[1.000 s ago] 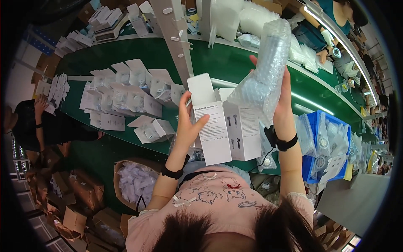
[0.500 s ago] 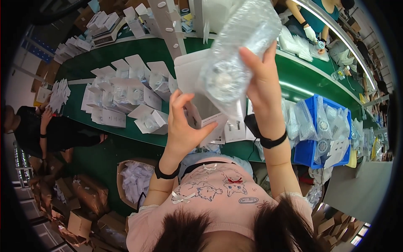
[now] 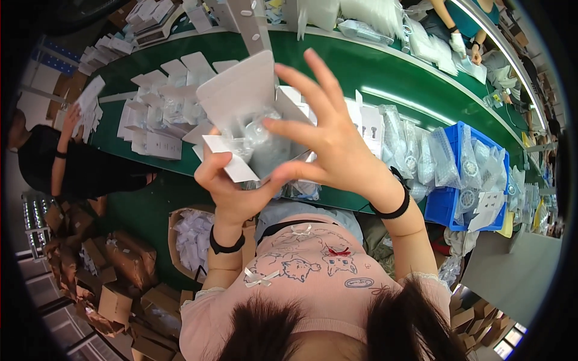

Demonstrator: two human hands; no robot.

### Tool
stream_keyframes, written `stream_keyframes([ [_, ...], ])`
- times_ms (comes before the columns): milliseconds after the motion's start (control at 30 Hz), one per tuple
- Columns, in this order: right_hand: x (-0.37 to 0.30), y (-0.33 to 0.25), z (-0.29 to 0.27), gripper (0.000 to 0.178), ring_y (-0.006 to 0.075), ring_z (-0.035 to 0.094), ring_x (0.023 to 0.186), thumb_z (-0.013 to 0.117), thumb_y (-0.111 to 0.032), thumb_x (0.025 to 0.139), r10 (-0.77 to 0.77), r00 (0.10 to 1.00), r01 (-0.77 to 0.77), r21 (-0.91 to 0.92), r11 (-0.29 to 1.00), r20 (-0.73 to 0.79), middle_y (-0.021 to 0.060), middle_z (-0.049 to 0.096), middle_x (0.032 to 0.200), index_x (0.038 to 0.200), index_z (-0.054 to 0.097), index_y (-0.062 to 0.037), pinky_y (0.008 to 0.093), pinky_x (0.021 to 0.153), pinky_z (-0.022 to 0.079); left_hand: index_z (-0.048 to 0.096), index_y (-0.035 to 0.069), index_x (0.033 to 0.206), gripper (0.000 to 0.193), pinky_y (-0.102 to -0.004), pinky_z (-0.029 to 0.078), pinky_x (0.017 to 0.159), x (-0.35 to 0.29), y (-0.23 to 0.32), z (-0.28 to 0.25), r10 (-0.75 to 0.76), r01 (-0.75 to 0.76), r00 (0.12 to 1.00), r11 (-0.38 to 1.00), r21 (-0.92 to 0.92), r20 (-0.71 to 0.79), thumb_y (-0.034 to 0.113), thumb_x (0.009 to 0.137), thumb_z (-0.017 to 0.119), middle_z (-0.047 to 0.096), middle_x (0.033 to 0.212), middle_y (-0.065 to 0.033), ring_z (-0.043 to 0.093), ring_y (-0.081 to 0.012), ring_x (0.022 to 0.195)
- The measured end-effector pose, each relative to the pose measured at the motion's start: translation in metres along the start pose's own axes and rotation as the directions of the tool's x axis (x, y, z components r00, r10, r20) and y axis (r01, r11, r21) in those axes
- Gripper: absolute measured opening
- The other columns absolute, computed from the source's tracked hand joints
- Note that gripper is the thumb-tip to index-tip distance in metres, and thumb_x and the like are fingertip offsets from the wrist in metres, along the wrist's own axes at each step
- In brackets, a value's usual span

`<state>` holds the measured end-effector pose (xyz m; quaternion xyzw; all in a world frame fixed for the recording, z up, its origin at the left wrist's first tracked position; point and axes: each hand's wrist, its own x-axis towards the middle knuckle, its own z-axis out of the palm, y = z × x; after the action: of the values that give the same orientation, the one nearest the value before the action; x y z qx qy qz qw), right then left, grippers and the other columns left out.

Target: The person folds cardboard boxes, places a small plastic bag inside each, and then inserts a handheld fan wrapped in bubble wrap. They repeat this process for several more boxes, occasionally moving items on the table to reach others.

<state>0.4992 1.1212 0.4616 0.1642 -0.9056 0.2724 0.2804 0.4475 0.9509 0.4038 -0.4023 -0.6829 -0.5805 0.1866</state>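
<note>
A white carton (image 3: pixel 238 90) with its lid flap raised is held tilted in front of me. My left hand (image 3: pixel 232 192) is closed around its near-left side, fingers and thumb on the walls. Inside the carton sits a clear bubble-wrap bag (image 3: pixel 265 147); the item within it is blurred by the plastic. My right hand (image 3: pixel 331 135) is spread over the carton's opening, with one fingertip at the bag and the thumb by the carton's near edge. It grips nothing.
Several open white cartons (image 3: pixel 171 108) stand on the green table (image 3: pixel 198 51) to the left. A blue bin (image 3: pixel 442 204) with bubble-wrapped items is at right. One person (image 3: pixel 60 159) holds papers at left; another (image 3: pixel 460 27) works far right. A box of paper scraps (image 3: pixel 192 237) sits below.
The bubble-wrap bag has gone from my right hand down into the carton. My right hand has let go and spread its fingers. My left hand has closed on the carton, now tilted.
</note>
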Motion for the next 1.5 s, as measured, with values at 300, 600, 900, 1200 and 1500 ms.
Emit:
stream_keyframes([
  [300, -0.09, -0.004, 0.109, 0.022, 0.0243, 0.057, 0.072, 0.057, 0.002, 0.067, 0.225, 0.96, -0.276, 0.45, 0.849, 0.165, 0.0109, 0.057, 0.077, 0.089, 0.057, -0.0022, 0.0319, 0.064, 0.046, 0.02, 0.014, 0.106, 0.086, -0.0396, 0.032, 0.092, -0.063, -0.005, -0.143, -0.203, 0.274, 0.932, 0.937, 0.217, -0.302, 0.021, 0.049, 0.085, 0.03, 0.121, -0.0209, 0.038, -0.0298, 0.106],
  [600, -0.111, -0.035, 0.24, 0.045, 0.0271, 0.055, 0.081, 0.064, -0.003, 0.066, 0.631, 0.744, -0.665, 0.336, 0.668, 0.218, 0.0136, 0.051, 0.097, 0.108, 0.047, -0.0038, 0.0354, 0.064, 0.047, 0.024, 0.011, 0.106, 0.081, -0.0357, 0.031, 0.093, -0.124, -0.139, -0.222, -0.397, 0.423, 0.906, 0.842, 0.335, -0.147, 0.011, 0.05, 0.082, 0.029, 0.124, -0.0187, 0.037, -0.0261, 0.108],
  [900, -0.062, -0.007, 0.315, 0.081, 0.0254, 0.046, 0.107, 0.073, -0.007, 0.06, 0.725, 0.666, -0.655, 0.328, 0.68, -0.174, 0.018, 0.041, 0.119, 0.125, 0.026, -0.0005, 0.0324, 0.091, 0.036, 0.028, 0.008, 0.108, 0.08, -0.0356, 0.036, 0.088, -0.108, -0.254, -0.201, -0.503, 0.458, 0.858, 0.84, 0.29, 0.101, 0.007, 0.049, 0.082, 0.032, 0.121, -0.0162, 0.039, -0.0227, 0.107],
  [1200, -0.05, -0.027, 0.363, 0.064, 0.0331, 0.039, 0.112, 0.068, -0.005, 0.062, 0.836, 0.524, -0.67, 0.526, 0.524, -0.164, 0.0165, 0.042, 0.118, 0.118, 0.036, -0.0039, 0.0355, 0.087, 0.038, 0.036, 0.005, 0.113, 0.066, -0.0397, 0.034, 0.087, -0.084, -0.217, -0.183, -0.246, 0.217, 0.965, 0.944, 0.249, 0.09, 0.01, 0.059, 0.075, 0.043, 0.115, -0.0172, 0.043, -0.0318, 0.103],
  [1500, 0.009, -0.024, 0.278, 0.036, 0.0249, 0.049, 0.086, 0.055, 0.0, 0.064, 0.484, 0.862, -0.454, -0.197, 0.869, 0.148, 0.0092, 0.049, 0.091, 0.098, 0.056, -0.0116, 0.0328, 0.068, 0.045, 0.058, 0.007, 0.092, 0.026, -0.0382, 0.032, 0.083, -0.062, -0.182, -0.152, 0.006, -0.182, 0.928, 0.88, 0.438, 0.373, 0.007, 0.067, 0.064, 0.053, 0.099, -0.0035, 0.044, -0.024, 0.095],
])
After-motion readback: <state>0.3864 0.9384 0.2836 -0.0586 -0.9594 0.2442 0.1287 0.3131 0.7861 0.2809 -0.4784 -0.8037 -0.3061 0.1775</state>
